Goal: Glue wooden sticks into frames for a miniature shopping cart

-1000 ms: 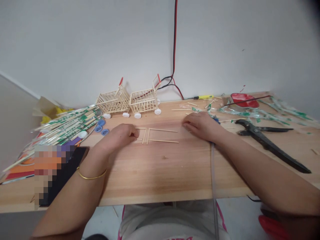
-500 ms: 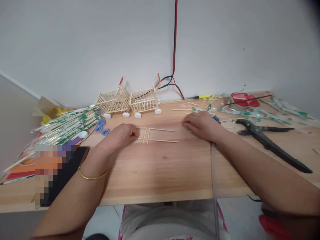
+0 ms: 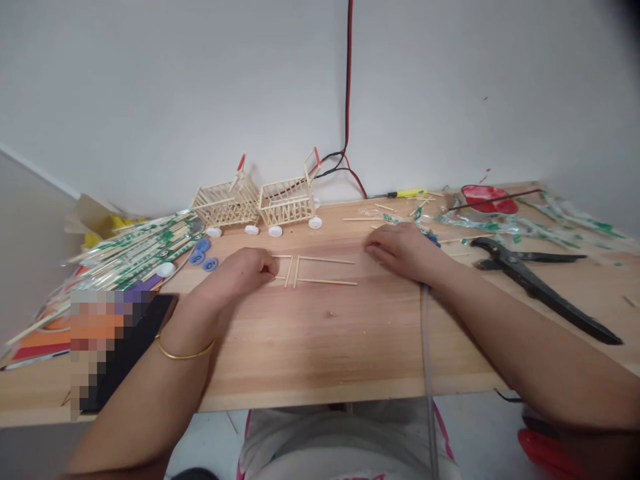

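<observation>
Two small stick carts (image 3: 287,200) stand side by side at the back of the wooden table (image 3: 325,347), above mid-frame. What their baskets hold cannot be told. A red dish (image 3: 493,199) at upper right has a thin dark rod lying across it.

The stick frame (image 3: 320,271) lies flat at mid-frame, between the hands. The left hand (image 3: 240,270) has its curled fingertips closed on the frame's left end. The right hand (image 3: 405,250) rests palm down just right of the frame and apart from it, loosely curled. Whether it grips anything cannot be told.

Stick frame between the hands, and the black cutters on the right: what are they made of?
Stick frame: pale bare wood or bamboo, matte, thin straight sticks. Black cutters: likely metal with a dull black finish; no shine shows.
</observation>
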### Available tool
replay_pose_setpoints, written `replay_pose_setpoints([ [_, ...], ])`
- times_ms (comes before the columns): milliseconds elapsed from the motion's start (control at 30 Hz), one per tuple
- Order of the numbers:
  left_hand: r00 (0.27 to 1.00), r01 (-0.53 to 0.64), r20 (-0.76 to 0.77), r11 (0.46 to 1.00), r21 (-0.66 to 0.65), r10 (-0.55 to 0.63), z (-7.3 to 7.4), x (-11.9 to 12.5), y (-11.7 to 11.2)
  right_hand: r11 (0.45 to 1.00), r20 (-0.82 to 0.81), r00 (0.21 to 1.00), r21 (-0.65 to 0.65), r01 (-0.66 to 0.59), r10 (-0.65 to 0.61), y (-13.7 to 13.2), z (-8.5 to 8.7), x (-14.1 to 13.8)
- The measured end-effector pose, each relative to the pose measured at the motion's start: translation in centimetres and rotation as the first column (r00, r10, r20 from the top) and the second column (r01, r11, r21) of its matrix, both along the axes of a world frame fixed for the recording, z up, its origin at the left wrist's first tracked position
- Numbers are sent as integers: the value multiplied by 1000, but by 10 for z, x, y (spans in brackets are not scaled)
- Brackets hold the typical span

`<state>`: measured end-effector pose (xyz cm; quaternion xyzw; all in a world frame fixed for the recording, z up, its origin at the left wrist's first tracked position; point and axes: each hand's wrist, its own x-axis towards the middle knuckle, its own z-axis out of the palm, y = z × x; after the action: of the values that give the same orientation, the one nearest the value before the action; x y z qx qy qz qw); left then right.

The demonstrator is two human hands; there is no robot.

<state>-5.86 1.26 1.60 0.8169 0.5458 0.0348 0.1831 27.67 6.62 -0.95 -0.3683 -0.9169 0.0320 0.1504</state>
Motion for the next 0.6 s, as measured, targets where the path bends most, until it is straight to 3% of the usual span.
replay_pose_setpoints([
  [300,999,-1,37,1000,10,0,1,0,-2,1000,2,1000,-6,-4,4,2,-1,1],
  [433,989,-106,112,988,110,94,10,-2,-2,1000,-3,1000,-4,-4,4,2,0,2],
  [500,956,-249,218,934,257,195,15,-5,-1,1000,-2,1000,1,-6,6,2,1,2],
  [600,844,-504,422,757,415,331,20,-9,1,1000,6,1000,5,-1,1,2,0,2],
])
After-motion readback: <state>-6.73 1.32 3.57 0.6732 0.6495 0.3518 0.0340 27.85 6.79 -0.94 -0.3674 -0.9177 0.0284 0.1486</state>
